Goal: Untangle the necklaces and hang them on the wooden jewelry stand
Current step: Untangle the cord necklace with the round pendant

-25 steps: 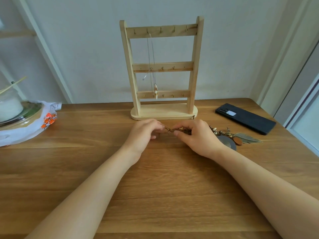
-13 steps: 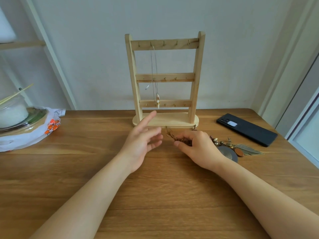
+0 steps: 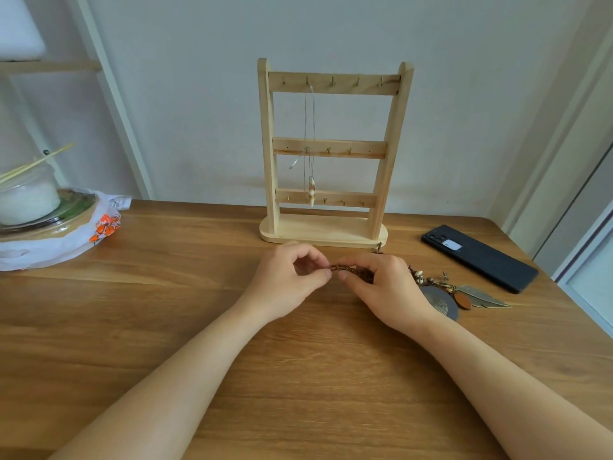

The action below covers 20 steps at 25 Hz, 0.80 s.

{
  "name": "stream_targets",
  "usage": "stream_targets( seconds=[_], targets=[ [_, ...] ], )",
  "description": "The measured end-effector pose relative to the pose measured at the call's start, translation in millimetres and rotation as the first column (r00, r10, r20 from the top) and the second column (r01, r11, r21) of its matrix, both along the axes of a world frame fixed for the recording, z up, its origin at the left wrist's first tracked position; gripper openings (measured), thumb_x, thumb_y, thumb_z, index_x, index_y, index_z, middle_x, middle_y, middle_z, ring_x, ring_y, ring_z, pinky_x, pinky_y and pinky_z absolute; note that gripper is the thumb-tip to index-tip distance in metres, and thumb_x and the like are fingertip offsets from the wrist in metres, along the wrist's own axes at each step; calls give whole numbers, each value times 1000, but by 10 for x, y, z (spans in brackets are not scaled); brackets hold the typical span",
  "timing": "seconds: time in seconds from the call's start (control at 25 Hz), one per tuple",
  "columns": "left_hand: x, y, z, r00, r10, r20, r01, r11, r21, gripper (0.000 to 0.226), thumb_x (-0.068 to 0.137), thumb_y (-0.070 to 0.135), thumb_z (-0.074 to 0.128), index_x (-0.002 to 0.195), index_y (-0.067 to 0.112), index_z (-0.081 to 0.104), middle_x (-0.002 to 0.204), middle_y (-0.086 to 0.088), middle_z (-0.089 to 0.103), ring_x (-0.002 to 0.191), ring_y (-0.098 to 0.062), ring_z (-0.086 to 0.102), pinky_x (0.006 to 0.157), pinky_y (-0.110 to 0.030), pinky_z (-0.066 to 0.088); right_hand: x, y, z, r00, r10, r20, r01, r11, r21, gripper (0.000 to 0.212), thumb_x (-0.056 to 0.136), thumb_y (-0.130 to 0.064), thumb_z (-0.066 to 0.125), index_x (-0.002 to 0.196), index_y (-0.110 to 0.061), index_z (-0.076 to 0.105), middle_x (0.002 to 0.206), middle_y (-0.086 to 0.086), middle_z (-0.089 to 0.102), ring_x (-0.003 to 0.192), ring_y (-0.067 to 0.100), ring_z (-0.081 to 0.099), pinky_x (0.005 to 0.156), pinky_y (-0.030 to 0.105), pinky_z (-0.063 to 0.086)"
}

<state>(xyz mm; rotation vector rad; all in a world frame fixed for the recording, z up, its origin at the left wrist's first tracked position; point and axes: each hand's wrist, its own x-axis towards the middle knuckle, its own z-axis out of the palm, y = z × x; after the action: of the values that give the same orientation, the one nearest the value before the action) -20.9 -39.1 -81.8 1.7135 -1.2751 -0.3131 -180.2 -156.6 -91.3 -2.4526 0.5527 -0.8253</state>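
Nearest, the surface (image 3: 132, 327) is bare wood on both sides of the forearms, with the widest free stretch toward its left edge. At mid-surface the left hand (image 3: 285, 280) and right hand (image 3: 384, 290) each pinch the brown necklace (image 3: 341, 267) between thumb and forefinger, with a short length drawn straight between them. Half a second ago the left hand was spread, off the strand. The rest trails right to a grey disc (image 3: 441, 305) and a metal feather pendant (image 3: 481, 295), both lying flat. A black phone (image 3: 481, 257) lies toward the right edge, and a plastic bag (image 3: 49, 250) sits at the left. Near the far edge stands the wooden jewelry stand (image 3: 268, 144), with one thin necklace (image 3: 311, 190) hanging from its top rail.
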Motion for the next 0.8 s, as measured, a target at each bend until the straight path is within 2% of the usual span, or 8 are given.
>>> stream_targets(
  seconds=[0.12, 0.24, 0.36, 0.48, 0.56, 0.64, 0.72, 0.8],
  targets=[
    [22, 29, 32, 997, -18, -74, 23, 997, 70, 5, 84, 27, 78, 83, 26, 74, 88, 10, 70, 79, 2, 61, 72, -13, 45, 5, 1, -9, 999, -46, 8, 46, 999, 16, 21, 94, -28, 67, 114, -28, 73, 92, -16, 70, 85, 3, 64, 79, 26, 53],
    [10, 46, 73, 988, -33, -151, 48, 994, 93, 3, 88, 22, 73, 85, 23, 74, 86, 6, 72, 77, -2, 62, 74, -21, 47, 10, -10, -21, 998, -64, 10, 63, 997, 51, 10, 95, -28, 66, 105, -28, 65, 71, -5, 63, 64, 16, 58, 66, 41, 53],
    [-7, 40, 93, 953, 8, -302, -6, 1000, 7, 11, 92, 11, 64, 83, 17, 67, 85, 5, 72, 80, -11, 62, 76, -24, 48, 10, -40, -43, 998, -64, -15, 64, 996, 58, 5, 96, -27, 64, 100, -27, 61, 66, -5, 55, 59, 17, 51, 62, 41, 48],
    [12, 33, 72, 906, -86, -414, 109, 994, 31, 19, 95, 9, 50, 80, 18, 57, 94, 3, 65, 94, -14, 58, 81, -31, 46, 17, -61, -66, 997, -65, -35, 67, 995, 69, 3, 96, -27, 64, 98, -27, 63, 66, -9, 53, 57, 10, 47, 62, 39, 46],
    [9, 29, 62, 903, -108, -417, 120, 993, 1, 4, 87, 21, 56, 88, 18, 58, 97, 1, 63, 92, -14, 58, 81, -31, 46, 17, -79, -75, 998, -65, -24, 66, 995, 78, 2, 96, -27, 64, 98, -27, 63, 67, -9, 54, 58, 9, 47, 63, 39, 47],
    [16, 22, 42, 920, -45, -388, 42, 999, -16, 19, 85, 26, 66, 103, 23, 62, 98, 2, 66, 91, -12, 61, 81, -27, 49, 17, -81, -73, 999, -51, -12, 51, 996, 77, 3, 96, -26, 64, 97, -28, 63, 67, -9, 54, 59, 8, 48, 64, 40, 48],
    [18, 4, 21, 965, 8, -263, 5, 999, 47, 21, 89, 27, 72, 109, 31, 68, 96, 6, 71, 90, -8, 65, 81, -26, 51, 6, -75, -63, 999, -37, 6, 37, 996, 79, 4, 96, -25, 64, 97, -28, 62, 67, -10, 54, 61, 9, 49, 64, 40, 48],
    [21, 9, -2, 992, 12, -129, -1, 996, 89, 14, 89, 26, 74, 101, 33, 75, 87, 11, 74, 81, -2, 66, 74, -24, 50, 2, -61, -42, 999, -29, 14, 28, 997, 73, 5, 95, -24, 65, 97, -28, 62, 67, -10, 54, 62, 9, 50, 64, 38, 48]
  ],
)
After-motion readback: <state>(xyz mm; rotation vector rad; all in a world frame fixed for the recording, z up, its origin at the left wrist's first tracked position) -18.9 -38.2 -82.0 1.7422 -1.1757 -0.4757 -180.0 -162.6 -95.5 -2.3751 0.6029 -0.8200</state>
